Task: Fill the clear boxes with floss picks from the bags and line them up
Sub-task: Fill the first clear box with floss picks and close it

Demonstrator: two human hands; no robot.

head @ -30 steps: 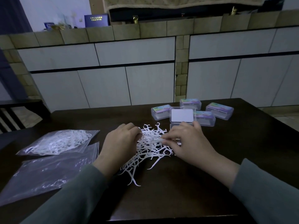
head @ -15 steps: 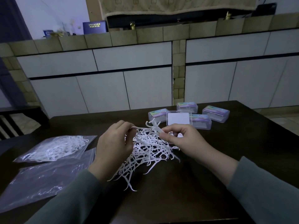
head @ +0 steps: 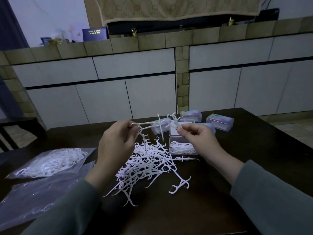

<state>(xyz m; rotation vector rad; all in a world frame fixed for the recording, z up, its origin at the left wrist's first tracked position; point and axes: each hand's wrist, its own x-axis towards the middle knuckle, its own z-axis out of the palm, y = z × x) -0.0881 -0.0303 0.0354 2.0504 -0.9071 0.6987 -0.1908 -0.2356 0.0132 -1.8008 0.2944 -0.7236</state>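
Observation:
A loose heap of white floss picks (head: 149,160) lies on the dark table (head: 254,150). My left hand (head: 116,141) is raised over the heap and pinches a few picks, with others dangling from them. My right hand (head: 198,138) is raised too and pinches several picks (head: 174,121) by their handles. An open clear box (head: 183,148) partly filled with picks sits just right of the heap, its lid (head: 179,128) standing up behind it. Closed, filled clear boxes (head: 220,122) stand behind.
Two plastic bags lie at the left: one with floss picks (head: 50,162), one nearly empty (head: 39,194). A single pick (head: 180,184) lies apart near the front. White cabinets stand beyond the table's far edge. A chair (head: 15,131) is at the far left.
Both hands have risen from the heap, lifting picks into the air. The open box's contents, hidden before by my right hand, now show.

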